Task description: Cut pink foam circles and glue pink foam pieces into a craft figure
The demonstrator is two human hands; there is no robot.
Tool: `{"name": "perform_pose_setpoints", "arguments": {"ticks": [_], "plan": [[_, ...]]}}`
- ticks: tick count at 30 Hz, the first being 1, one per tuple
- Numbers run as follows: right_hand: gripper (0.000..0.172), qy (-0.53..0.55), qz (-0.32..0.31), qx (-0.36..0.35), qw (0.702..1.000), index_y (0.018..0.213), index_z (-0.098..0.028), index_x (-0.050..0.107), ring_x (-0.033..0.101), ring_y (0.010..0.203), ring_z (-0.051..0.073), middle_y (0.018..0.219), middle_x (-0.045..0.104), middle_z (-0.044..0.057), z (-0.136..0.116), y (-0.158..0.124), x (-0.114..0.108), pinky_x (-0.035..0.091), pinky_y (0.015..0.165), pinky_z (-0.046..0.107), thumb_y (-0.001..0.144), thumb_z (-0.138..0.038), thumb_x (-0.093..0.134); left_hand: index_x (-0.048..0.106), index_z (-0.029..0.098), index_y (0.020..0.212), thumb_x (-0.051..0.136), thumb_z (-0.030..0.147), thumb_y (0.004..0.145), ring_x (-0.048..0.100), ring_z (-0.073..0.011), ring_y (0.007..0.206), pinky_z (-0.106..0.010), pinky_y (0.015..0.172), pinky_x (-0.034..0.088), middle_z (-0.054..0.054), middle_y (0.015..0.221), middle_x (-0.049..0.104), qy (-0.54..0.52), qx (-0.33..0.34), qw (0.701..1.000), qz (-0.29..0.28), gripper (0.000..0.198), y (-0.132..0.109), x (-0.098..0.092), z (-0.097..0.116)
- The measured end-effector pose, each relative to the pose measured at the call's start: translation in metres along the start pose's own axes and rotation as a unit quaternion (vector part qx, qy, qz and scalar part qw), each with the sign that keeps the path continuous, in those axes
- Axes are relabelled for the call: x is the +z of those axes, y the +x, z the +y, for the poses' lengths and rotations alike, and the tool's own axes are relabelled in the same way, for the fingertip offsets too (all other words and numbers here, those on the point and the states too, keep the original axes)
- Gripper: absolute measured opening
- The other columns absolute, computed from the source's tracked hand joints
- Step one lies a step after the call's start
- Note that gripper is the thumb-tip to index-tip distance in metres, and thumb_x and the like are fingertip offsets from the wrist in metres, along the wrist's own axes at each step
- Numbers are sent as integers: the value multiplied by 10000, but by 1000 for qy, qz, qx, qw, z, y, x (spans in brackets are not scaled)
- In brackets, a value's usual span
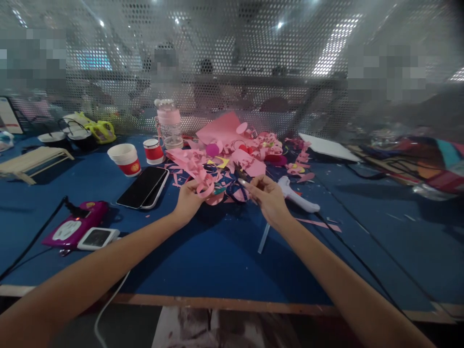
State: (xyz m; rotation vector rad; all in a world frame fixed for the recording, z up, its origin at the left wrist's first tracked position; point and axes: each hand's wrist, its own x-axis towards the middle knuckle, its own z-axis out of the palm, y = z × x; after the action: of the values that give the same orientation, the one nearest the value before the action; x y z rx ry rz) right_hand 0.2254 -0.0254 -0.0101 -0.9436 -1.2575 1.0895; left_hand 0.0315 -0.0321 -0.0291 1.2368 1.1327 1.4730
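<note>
My left hand (188, 200) is closed on a curled pink paper strip (206, 187), at the near edge of a heap of pink paper scraps (250, 147). My right hand (268, 195) sits a little to the right with thumb and fingers pinched together. Something dark (239, 172) shows at its fingertips, too unclear to name. Just right of that hand lies a white glue gun (299, 197) with a black cord. A clear glue stick (264, 239) rests on the blue table below my right wrist.
Stacked paper cups (125, 159), a red and white cup (153, 151) and a pink bottle (169, 123) stand left of the heap. Nearer are a phone (141, 187) and a purple device (78, 224) with cables. A white flat item (328, 147) lies right; a perforated metal screen (232, 58) rises behind.
</note>
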Motion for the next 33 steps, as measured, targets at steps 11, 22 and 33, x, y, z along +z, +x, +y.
{"name": "perform_pose_setpoints", "arguments": {"ticks": [11,22,33], "plan": [[403,68,-37,43,996,695,-195,451,606,445,117,503,597,-62,2,-2,-3,537,460,236,535,-305,804,518,136,489,824,231,427,640,-163,819,-258,769,487,-17,754,681,-215,-98,971,-22,327,3,2,-3],[400,48,-50,46,997,721,-194,435,513,283,101,525,641,-27,-1,-4,-3,452,280,206,580,-362,770,611,132,674,719,177,644,643,-159,889,-242,788,486,-75,993,674,-303,-185,928,-118,121,2,-5,-2],[441,-9,-84,74,994,746,-207,403,543,307,119,491,607,-54,-1,-3,-5,478,312,218,573,-403,759,594,138,578,766,206,592,613,-161,949,-265,829,483,-56,1023,666,-310,-184,920,-156,186,5,-8,-2]]}}
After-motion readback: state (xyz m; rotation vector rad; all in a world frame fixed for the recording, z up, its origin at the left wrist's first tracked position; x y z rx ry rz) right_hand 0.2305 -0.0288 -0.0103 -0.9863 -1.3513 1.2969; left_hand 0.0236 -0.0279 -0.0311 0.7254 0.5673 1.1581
